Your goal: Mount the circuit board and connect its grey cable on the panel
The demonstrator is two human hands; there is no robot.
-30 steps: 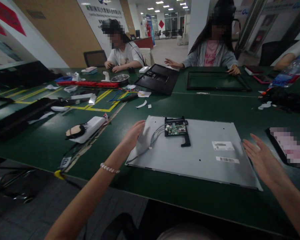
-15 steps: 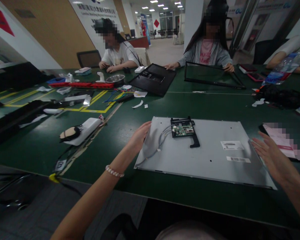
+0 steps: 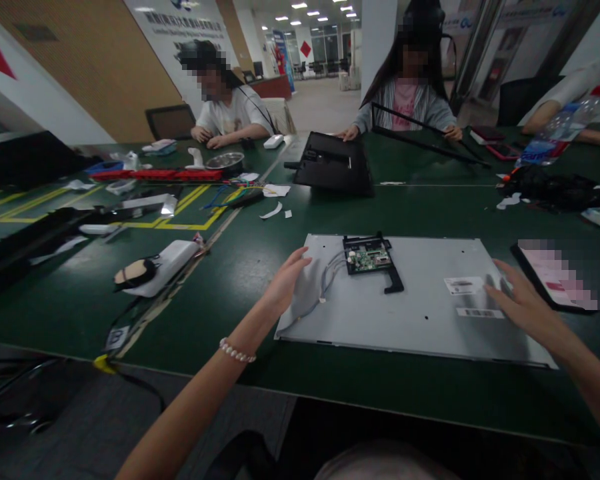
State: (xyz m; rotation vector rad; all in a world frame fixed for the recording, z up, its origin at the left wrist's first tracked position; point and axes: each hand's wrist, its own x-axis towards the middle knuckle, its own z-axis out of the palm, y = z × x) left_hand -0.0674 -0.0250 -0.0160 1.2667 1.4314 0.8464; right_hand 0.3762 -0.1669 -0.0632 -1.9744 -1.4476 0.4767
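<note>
A silver display panel [image 3: 375,327] lies back side up on the green table in front of me. Fixed near its top edge is a green circuit board [image 3: 370,259] in a black bracket [image 3: 395,283]. Grey cables [image 3: 325,280] run from it down the panel's left side. My left hand [image 3: 286,280] is at the panel's left edge, fingers stretched out over it. My right hand [image 3: 523,300] hovers over the right part, near the white labels [image 3: 463,287], with fingers extended. Neither hand grips anything.
Right of the panel lies a phone [image 3: 555,277]. To the left are a white power strip [image 3: 167,267] and paper scraps [image 3: 273,211]. Across the table, a person holds a black frame [image 3: 420,137] and a black monitor cover [image 3: 333,163]. A bottle [image 3: 547,140] lies tilted at right.
My right hand has moved left from the panel's edge to above its surface. My left hand's fingers now reach over the left edge. The person opposite has tilted up the black cover.
</note>
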